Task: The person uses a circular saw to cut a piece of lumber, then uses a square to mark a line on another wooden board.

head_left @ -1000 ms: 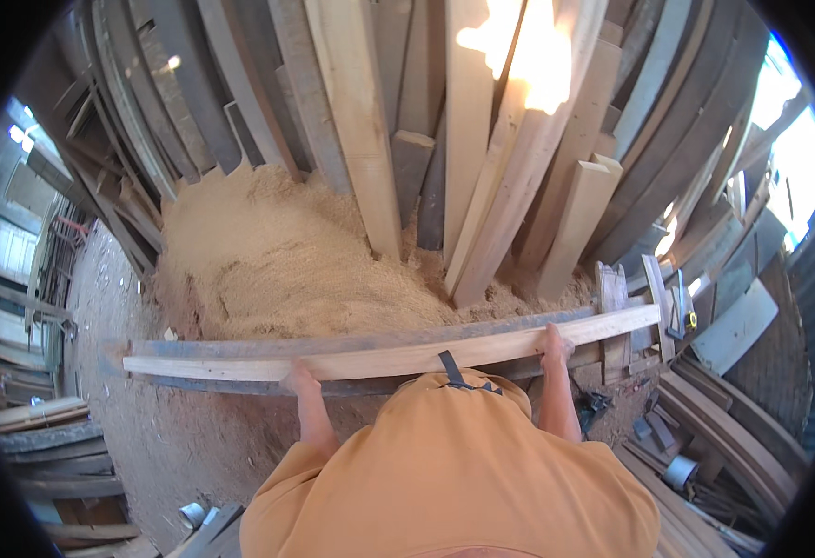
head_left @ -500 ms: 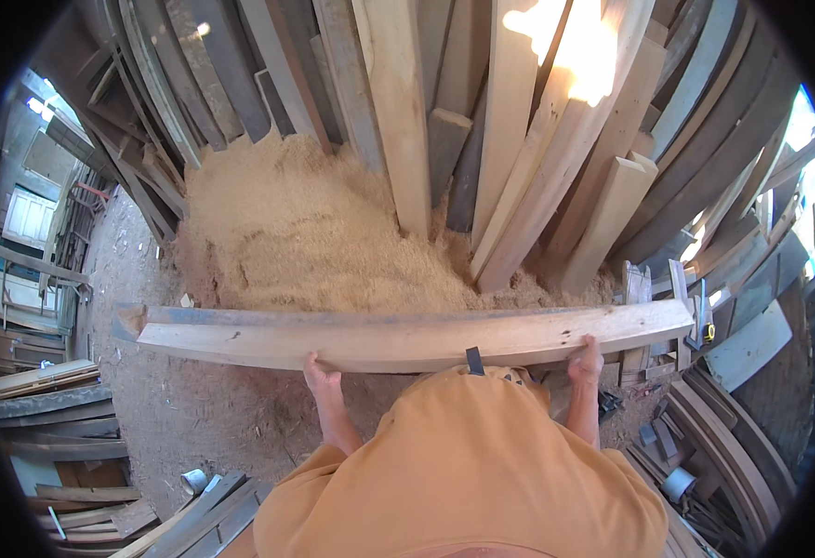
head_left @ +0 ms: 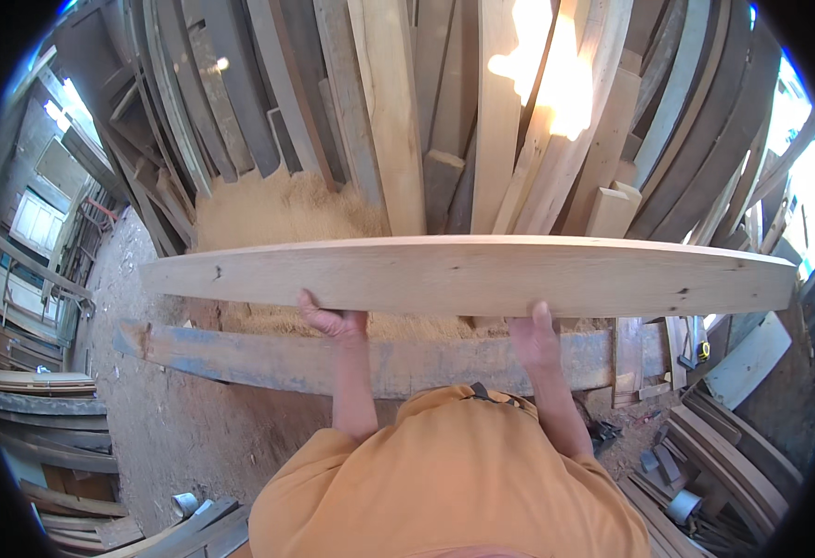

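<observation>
A long, pale wooden plank (head_left: 463, 275) with a few dark knots is held up level across my front. My left hand (head_left: 331, 321) grips its lower edge left of the middle, thumb on the near face and fingers underneath. Right of the middle, my right hand (head_left: 535, 339) holds the same edge, its thumb pressed up against the face. The fingers behind the board are mostly hidden. Below the plank, apart from it, lies a worn, blue-stained timber beam (head_left: 268, 358), crossing in front of my body.
Sawdust (head_left: 282, 209) is heaped behind the plank. Many upright boards (head_left: 389, 121) lean along the back. Stacked timber (head_left: 49, 405) lies at the left, more lumber (head_left: 728, 456) at the right with a white can (head_left: 683, 507). A yellow tape measure (head_left: 703, 352) hangs near the beam's right end.
The plank has come up off the beam and moved away from my body, with its broad face now turned toward me. Both hands rose with it, and the blue-stained beam top is now exposed.
</observation>
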Tool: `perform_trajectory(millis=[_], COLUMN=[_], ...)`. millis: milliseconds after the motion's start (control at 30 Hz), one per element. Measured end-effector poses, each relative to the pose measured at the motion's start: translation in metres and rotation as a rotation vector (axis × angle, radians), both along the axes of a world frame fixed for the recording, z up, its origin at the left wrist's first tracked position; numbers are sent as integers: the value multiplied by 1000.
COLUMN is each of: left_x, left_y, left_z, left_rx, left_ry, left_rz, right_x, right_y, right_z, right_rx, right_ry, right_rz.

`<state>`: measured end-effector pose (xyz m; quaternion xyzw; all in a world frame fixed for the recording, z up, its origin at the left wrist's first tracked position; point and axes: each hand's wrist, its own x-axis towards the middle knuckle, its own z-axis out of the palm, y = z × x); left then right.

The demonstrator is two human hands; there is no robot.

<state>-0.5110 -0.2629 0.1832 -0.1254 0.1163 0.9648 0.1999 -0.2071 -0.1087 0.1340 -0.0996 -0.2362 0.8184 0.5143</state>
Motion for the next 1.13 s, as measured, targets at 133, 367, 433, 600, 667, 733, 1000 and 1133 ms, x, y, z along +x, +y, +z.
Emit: perform_trajectory(millis=[133, 367, 433, 600, 667, 733, 1000, 1133], left_x=[26, -2, 23, 57, 56, 69, 94, 115], left_y=[21, 15, 29, 61, 92, 106, 120, 129], left_z=[14, 32, 40, 83, 71, 74, 84, 96], left_rx=[166, 167, 126, 21, 128, 140, 246, 301], left_ry=[181, 242, 16, -242, -111, -143, -152, -182], left_rz=[-237, -192, -121, -247, -301, -385, -559, -605], right_x=[6, 100, 128, 91, 80, 33, 34, 58], right_y=[28, 65, 62, 41, 39, 20, 0, 17], right_z=[90, 190, 213, 268, 241, 235, 268, 284], right_rx=[-83, 113, 311, 589, 741, 717, 744, 559], right_ry=[45, -11, -21, -278, -422, -276, -320, -287], right_rz=[-110, -902, -1027, -1285, -1388, -1221, -1250, -1320])
